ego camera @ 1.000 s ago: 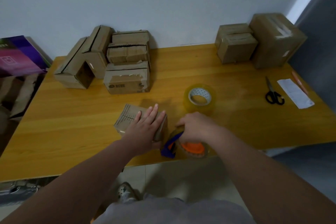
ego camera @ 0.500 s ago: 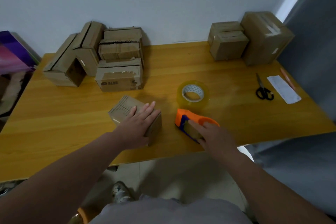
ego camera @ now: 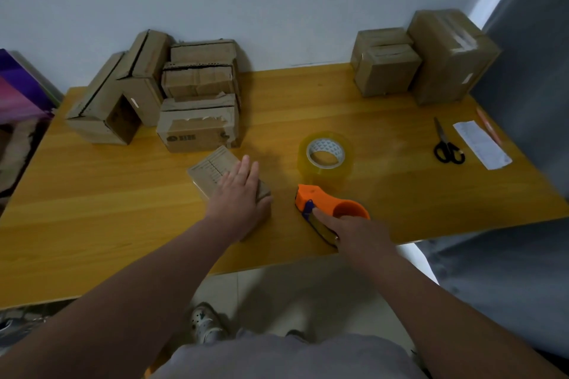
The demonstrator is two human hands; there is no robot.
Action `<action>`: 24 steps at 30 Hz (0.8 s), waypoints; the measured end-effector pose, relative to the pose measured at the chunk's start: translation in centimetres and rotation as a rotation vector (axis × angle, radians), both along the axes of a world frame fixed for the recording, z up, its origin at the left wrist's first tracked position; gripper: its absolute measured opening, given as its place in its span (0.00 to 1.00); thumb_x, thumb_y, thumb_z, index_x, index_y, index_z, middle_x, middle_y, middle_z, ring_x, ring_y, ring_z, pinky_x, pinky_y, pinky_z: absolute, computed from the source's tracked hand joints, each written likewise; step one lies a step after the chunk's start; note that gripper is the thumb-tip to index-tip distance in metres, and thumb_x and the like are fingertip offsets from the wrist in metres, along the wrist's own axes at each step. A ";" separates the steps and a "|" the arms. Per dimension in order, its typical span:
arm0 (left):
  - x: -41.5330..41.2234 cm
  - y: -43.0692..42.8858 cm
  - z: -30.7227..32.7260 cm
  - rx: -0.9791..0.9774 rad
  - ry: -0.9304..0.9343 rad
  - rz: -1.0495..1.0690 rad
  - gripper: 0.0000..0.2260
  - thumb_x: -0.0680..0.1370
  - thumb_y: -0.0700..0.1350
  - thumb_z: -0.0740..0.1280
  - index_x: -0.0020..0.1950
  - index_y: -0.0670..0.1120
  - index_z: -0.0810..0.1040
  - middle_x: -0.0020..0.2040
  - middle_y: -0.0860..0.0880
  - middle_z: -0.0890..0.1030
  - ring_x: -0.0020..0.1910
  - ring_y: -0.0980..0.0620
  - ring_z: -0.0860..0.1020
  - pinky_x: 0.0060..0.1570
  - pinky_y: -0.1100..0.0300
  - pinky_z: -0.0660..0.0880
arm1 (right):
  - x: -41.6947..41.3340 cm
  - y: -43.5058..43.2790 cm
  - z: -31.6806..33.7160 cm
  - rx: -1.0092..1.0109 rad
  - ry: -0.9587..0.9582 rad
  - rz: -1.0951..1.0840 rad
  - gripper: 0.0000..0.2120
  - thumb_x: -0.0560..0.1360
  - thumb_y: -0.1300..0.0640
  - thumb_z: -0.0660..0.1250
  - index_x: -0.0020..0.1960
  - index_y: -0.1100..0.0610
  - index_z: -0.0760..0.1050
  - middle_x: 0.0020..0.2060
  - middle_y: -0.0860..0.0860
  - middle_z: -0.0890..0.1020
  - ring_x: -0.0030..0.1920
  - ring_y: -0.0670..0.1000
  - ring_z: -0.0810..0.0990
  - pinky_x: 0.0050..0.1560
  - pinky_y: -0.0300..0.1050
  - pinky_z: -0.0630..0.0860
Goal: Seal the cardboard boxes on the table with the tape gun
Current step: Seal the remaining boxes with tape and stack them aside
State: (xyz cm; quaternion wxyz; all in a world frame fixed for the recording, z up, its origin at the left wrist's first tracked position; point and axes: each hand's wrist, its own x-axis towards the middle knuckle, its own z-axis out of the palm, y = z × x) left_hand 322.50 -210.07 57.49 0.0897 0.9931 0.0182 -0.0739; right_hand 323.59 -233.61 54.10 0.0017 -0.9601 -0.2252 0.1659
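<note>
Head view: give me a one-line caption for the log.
Left hand flat on a small cardboard box, right hand resting on the orange tape gun lying on the table.

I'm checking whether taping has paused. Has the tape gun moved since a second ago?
Yes. The tape gun has gone from beside the small box at the table edge to lying right of it, nearer the tape roll.

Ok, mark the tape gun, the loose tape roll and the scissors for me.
tape gun [ego camera: 320,198]: head view, on its orange body near the nose.
tape roll [ego camera: 338,168]: head view, on the yellowish outer wall facing the camera.
scissors [ego camera: 448,152]: head view, on the black handles.
</note>
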 end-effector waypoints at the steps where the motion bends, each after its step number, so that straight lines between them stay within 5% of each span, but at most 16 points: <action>1: 0.1 -0.2 -0.3 0.023 -0.002 0.019 0.33 0.81 0.59 0.52 0.79 0.46 0.42 0.79 0.45 0.42 0.78 0.49 0.42 0.75 0.54 0.42 | 0.0 0.1 -0.1 0.005 0.007 -0.006 0.34 0.81 0.61 0.56 0.76 0.36 0.43 0.52 0.50 0.76 0.51 0.52 0.77 0.42 0.47 0.73; 14: -0.1 -0.2 0.0 0.168 0.100 -0.052 0.41 0.79 0.44 0.65 0.76 0.40 0.34 0.77 0.40 0.35 0.77 0.43 0.39 0.75 0.51 0.42 | 0.1 0.8 0.4 0.045 -0.065 -0.006 0.27 0.81 0.55 0.58 0.76 0.38 0.54 0.55 0.50 0.76 0.57 0.53 0.74 0.46 0.46 0.72; 19: 0.7 1.8 2.4 -0.172 0.128 -0.039 0.32 0.82 0.54 0.58 0.79 0.45 0.47 0.79 0.48 0.43 0.78 0.48 0.48 0.74 0.55 0.49 | 1.1 2.2 1.3 0.075 -0.058 -0.074 0.23 0.78 0.54 0.63 0.72 0.44 0.65 0.57 0.52 0.76 0.57 0.54 0.74 0.53 0.47 0.75; 21: 1.2 3.3 2.4 -0.143 0.104 -0.022 0.32 0.81 0.57 0.56 0.79 0.46 0.48 0.79 0.48 0.45 0.78 0.49 0.49 0.74 0.54 0.50 | 1.4 2.4 1.3 0.059 -0.015 -0.096 0.26 0.77 0.57 0.63 0.73 0.45 0.62 0.56 0.53 0.76 0.54 0.54 0.76 0.52 0.48 0.76; 24: 1.9 5.1 1.6 -0.011 0.173 0.004 0.44 0.75 0.68 0.57 0.79 0.44 0.43 0.79 0.44 0.41 0.78 0.47 0.44 0.74 0.48 0.46 | 1.5 2.6 1.6 0.047 0.012 -0.117 0.27 0.78 0.55 0.62 0.74 0.43 0.58 0.56 0.53 0.76 0.54 0.54 0.76 0.50 0.48 0.77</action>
